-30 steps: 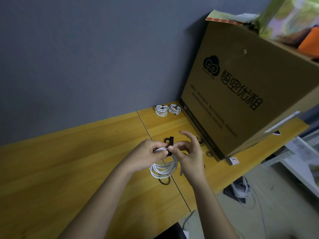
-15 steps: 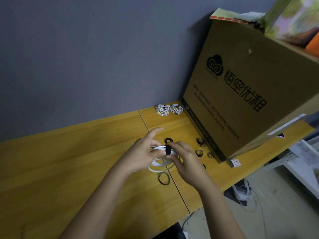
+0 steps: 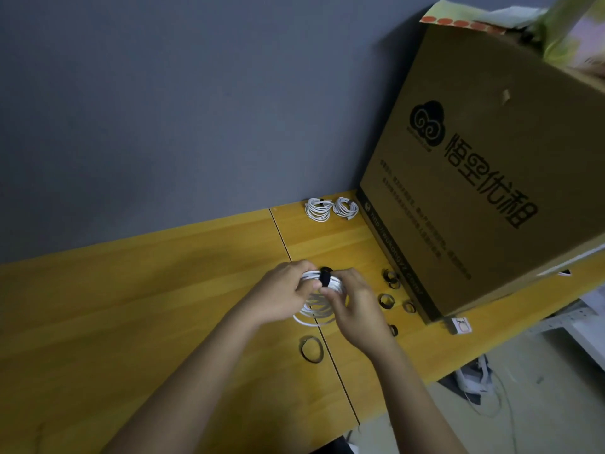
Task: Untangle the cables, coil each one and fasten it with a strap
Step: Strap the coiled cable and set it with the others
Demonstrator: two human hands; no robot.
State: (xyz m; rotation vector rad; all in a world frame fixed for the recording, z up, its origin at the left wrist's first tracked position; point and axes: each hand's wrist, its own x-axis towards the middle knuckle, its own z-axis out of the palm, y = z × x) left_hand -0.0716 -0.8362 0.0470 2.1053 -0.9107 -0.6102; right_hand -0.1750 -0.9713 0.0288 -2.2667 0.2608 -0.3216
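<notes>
A coiled white cable hangs just above the wooden table, gripped from both sides. My left hand pinches its top left, my right hand its top right. A black strap is wrapped around the top of the coil between my thumbs. Two strapped white coils lie at the back against the wall. Several loose black strap loops lie to the right of my hands, and a bigger black loop lies in front of the coil.
A large cardboard box stands on the table's right end, close to the loose straps. A small white tag sits at its near corner. Beyond the table's front edge, cables and a white device lie on the floor.
The upright strap end has been folded down around the coil. My left index finger has come down onto the coil, and both hands have closed in on the strap.
</notes>
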